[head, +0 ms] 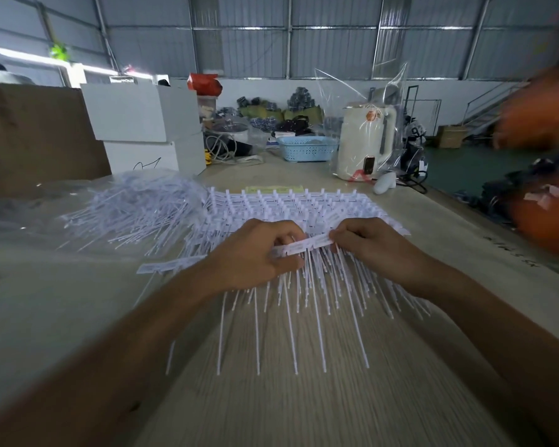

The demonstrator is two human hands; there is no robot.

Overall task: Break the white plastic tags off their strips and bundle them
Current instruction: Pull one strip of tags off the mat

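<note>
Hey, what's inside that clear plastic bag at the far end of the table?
The clear plastic bag holds a cream electric kettle, standing upright. The bag's crinkled base hides the kettle's bottom, and its inside cannot be seen.

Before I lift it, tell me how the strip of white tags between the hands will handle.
The strip of tags will probably sag and flex: it is thin, and its long tails splay unevenly below. It looks light, since the left hand and right hand hold it by pinches at the ends. The tails may snag on the loose pile.

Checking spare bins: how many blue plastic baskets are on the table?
1: a light-blue perforated plastic basket at the far end of the table, left of the bagged white kettle. Clutter may hide others.
</note>
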